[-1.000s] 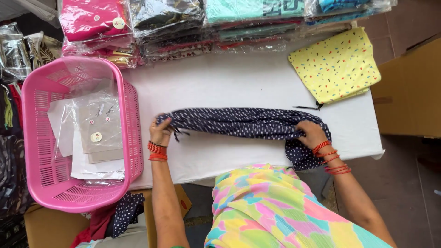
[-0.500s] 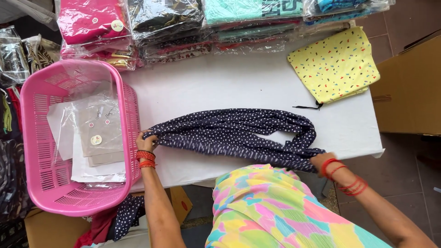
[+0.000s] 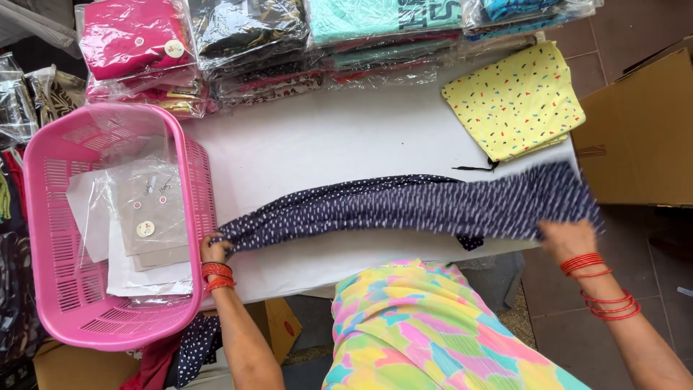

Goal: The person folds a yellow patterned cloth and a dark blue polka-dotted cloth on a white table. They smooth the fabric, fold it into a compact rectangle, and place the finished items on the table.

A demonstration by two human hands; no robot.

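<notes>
Navy dotted cloth [image 3: 404,209] now lies pulled out long across the white surface [image 3: 325,144]; a moment ago we held it bunched. Our left hand [image 3: 214,249] pinches one end by the pink basket [image 3: 43,238], our right hand [image 3: 570,238] grips the other past the edge.

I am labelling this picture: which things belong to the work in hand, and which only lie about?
In hand:
- dark dotted cloth
- left hand, grip on one end
- right hand, at the other end

Lying about:
- yellow folded cloth
- pink basket
- wrapped garment stacks
- cardboard box
</notes>
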